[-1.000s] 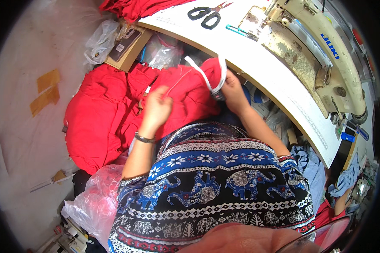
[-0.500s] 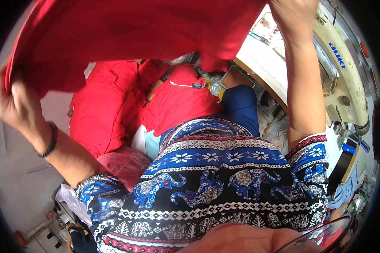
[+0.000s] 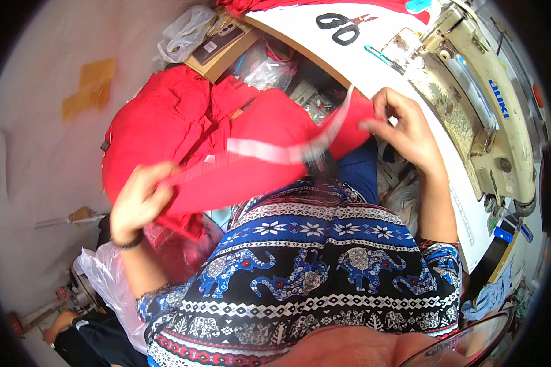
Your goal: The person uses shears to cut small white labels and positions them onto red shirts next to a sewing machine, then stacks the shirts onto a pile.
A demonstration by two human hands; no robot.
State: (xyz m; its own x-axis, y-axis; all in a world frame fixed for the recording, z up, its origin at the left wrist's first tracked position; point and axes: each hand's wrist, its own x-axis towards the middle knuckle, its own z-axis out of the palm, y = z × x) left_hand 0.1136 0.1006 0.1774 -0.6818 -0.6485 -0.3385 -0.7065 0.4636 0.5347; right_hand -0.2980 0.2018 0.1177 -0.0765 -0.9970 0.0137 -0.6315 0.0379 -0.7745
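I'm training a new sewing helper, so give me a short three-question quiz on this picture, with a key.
1. True or false: both hands grip the red fabric piece.
2. What runs along that piece? A) white strip B) blue zipper C) yellow cord
3. Which tool lies on the white table beyond the sewing machine?

Key:
1. True: left hand and right hand each pinch an end.
2. A, the white strip.
3. Black scissors.
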